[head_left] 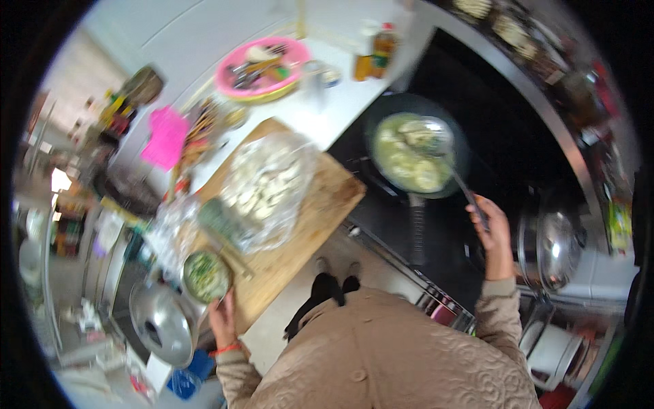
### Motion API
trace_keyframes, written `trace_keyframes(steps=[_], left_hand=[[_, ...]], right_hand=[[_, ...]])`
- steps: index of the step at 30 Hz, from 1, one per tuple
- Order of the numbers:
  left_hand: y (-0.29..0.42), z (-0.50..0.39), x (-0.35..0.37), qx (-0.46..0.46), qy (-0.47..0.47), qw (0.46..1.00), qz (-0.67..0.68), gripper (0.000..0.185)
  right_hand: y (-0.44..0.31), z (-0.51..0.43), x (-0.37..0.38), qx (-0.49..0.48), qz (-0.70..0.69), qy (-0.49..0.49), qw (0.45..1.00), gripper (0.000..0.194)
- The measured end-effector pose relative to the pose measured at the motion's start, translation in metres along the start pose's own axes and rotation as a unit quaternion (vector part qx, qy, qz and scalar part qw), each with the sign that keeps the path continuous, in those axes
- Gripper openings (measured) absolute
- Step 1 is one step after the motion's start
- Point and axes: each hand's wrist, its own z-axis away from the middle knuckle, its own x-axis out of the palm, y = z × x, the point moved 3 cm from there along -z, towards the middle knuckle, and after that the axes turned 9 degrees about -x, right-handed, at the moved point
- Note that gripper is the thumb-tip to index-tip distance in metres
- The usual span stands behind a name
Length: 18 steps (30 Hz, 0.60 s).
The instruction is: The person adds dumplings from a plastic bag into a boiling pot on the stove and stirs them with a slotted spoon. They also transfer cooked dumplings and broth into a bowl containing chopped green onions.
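Note:
My right hand [490, 223] grips the dark handle of a slotted metal skimmer [429, 135], whose head is over a wok [460, 122] of pale, cloudy liquid with light pieces in it. My left hand [222, 313] holds the rim of a metal bowl [207, 276] with chopped greens in liquid, at the near left edge of a wooden cutting board [319, 225]. A clear plastic bag [268, 189] of white pieces, perhaps dumplings, lies on the board. Beside it are a green cylindrical object [219, 217] and a wooden-handled tool [230, 255], partly blurred.
A pink basin [222, 74] of utensils and oil or sauce bottles [383, 51] stand on the white counter. The wok's handle [417, 227] points toward me. Metal lids lie at the left [161, 322] and right [554, 245].

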Motion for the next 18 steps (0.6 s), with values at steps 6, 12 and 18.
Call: trace_keyframes(steps=[6,12,18], left_hand=[[0.03,-0.006,-0.021,0.048,0.071,0.989,-0.12,0.043],[0.059,0.034,0.096,0.093,0.04,0.964,-0.245,0.038],[0.014,0.023,0.219,-0.029,-0.051,0.952,-0.3,0.04]], right_hand=[[0.006,0.004,0.0,-0.021,-0.047,0.003,0.999,0.026],[0.007,0.017,0.005,-0.013,-0.055,0.015,0.998,0.024],[0.008,0.019,0.008,-0.01,-0.07,-0.002,0.997,0.025]])
